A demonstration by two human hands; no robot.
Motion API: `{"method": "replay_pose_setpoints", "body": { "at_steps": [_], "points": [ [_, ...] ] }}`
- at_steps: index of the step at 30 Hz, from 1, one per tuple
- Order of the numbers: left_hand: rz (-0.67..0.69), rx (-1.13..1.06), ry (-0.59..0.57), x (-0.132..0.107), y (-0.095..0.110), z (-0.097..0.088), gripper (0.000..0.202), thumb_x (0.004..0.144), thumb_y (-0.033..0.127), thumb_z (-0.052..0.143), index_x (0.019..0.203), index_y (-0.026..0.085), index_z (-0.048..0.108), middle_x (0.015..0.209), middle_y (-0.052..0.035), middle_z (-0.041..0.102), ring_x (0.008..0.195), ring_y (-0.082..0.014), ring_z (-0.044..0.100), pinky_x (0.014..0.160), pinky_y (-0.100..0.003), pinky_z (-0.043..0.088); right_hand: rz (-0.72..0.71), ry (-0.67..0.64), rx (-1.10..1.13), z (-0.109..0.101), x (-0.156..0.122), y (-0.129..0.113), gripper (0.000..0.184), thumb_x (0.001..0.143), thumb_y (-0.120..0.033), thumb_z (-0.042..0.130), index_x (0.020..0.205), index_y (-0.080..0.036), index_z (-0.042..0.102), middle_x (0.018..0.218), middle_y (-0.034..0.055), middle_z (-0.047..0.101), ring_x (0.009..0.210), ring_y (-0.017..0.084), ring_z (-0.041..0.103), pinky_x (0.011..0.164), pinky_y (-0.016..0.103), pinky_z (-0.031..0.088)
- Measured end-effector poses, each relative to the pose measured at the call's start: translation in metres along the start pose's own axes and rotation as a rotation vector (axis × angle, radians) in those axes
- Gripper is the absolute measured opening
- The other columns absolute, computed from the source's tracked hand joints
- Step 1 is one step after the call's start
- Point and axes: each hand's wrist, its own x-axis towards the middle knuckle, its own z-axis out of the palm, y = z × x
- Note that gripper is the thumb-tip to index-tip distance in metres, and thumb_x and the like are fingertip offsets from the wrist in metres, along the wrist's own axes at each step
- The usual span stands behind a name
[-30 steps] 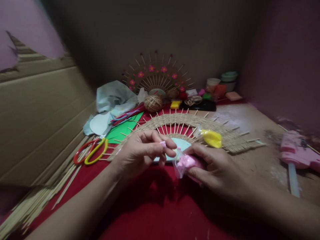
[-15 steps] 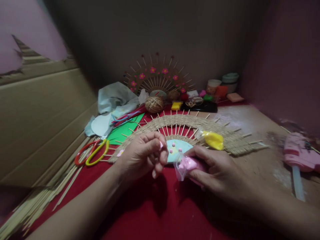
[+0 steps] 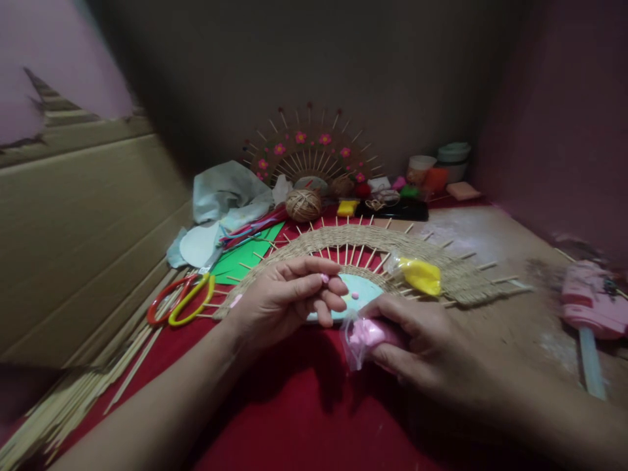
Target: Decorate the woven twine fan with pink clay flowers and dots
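Between the thumb and fingers of my left hand is a small bit of pink clay. My right hand grips a clear plastic packet of pink clay, its opening facing left. Behind both hands lies a woven fan-shaped piece with thin sticks poking out along its arc. At its centre is a light blue half-round, partly hidden by my left hand; a pink dot shows on it. A packet of yellow clay rests on the weave at the right.
Scissors with red and yellow handles and a bundle of thin sticks lie left. A twine ball and a finished flowered fan stand at the back. A pink glue gun lies right. Cardboard walls the left side.
My left hand has shifted slightly right and up over the blue half-round, its fingers rolled forward around the pink bit. The pink clay packet has dipped slightly in my right hand.
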Motion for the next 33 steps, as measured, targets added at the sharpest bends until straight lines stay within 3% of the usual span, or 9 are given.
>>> {"method": "replay_pose_setpoints", "body": {
  "at_steps": [4,9,14,21,24,27,33],
  "points": [
    [-0.011,0.011,-0.045,-0.002,0.000,-0.001,0.010,0.081,0.007,0.058,0.086,0.010,0.066,0.080,-0.0078,0.071,0.069,-0.0159,0.069,0.049,-0.016,0.055,-0.047,-0.036,0.003,0.005,-0.002,0.006,0.012,0.074,-0.006,0.053,0.079,-0.016,0.055,0.066,-0.0029,0.052,0.058,0.009,0.045,0.054,0.022,0.034],
    [0.009,0.068,-0.079,-0.002,-0.002,-0.007,0.007,0.077,0.008,0.061,0.081,0.013,0.061,0.074,-0.0040,0.067,0.056,-0.0132,0.064,0.044,-0.020,0.052,-0.045,-0.054,-0.019,0.008,-0.003,0.008,0.009,0.077,-0.010,0.054,0.080,-0.018,0.054,0.068,-0.0030,0.054,0.060,0.009,0.044,0.055,0.023,0.033],
    [0.109,0.081,-0.006,0.000,0.002,-0.009,0.010,0.070,0.016,0.071,0.074,0.014,0.062,0.065,0.0001,0.061,0.050,-0.0085,0.057,0.044,-0.019,0.049,-0.028,-0.072,0.024,0.008,-0.003,0.001,0.012,0.076,-0.009,0.053,0.084,-0.017,0.057,0.071,-0.0013,0.057,0.062,0.010,0.048,0.057,0.022,0.036],
    [0.104,0.084,0.201,0.004,0.008,-0.010,0.021,0.070,0.012,0.070,0.091,0.012,0.068,0.067,-0.0017,0.063,0.052,-0.0073,0.056,0.044,-0.016,0.049,-0.048,-0.062,0.135,0.018,-0.004,0.001,0.014,0.074,-0.010,0.052,0.084,-0.016,0.057,0.071,-0.0003,0.056,0.062,0.011,0.048,0.057,0.022,0.038],
    [0.067,0.195,0.212,0.007,0.006,-0.018,0.011,0.069,0.015,0.071,0.079,0.013,0.068,0.064,-0.0012,0.062,0.048,-0.0078,0.054,0.040,-0.018,0.046,-0.059,-0.037,0.166,0.024,-0.004,0.002,0.012,0.073,-0.010,0.053,0.082,-0.016,0.055,0.072,-0.0002,0.055,0.063,0.011,0.047,0.057,0.022,0.038],
    [0.117,0.263,0.204,0.010,0.002,-0.025,0.011,0.064,0.010,0.072,0.069,0.015,0.064,0.066,0.0006,0.060,0.049,-0.0063,0.051,0.043,-0.016,0.042,-0.045,-0.034,0.177,0.027,-0.004,0.002,0.012,0.073,-0.011,0.052,0.083,-0.017,0.055,0.073,0.0003,0.056,0.064,0.011,0.048,0.058,0.023,0.038],
    [0.174,0.314,0.214,0.011,0.000,-0.032,0.011,0.059,0.009,0.073,0.067,0.015,0.068,0.071,-0.0001,0.058,0.055,-0.0079,0.052,0.048,-0.019,0.041,-0.083,-0.019,0.173,0.029,-0.005,0.003,0.011,0.075,-0.013,0.051,0.084,-0.018,0.054,0.075,0.0014,0.058,0.066,0.012,0.050,0.060,0.024,0.039]
  ]
}}
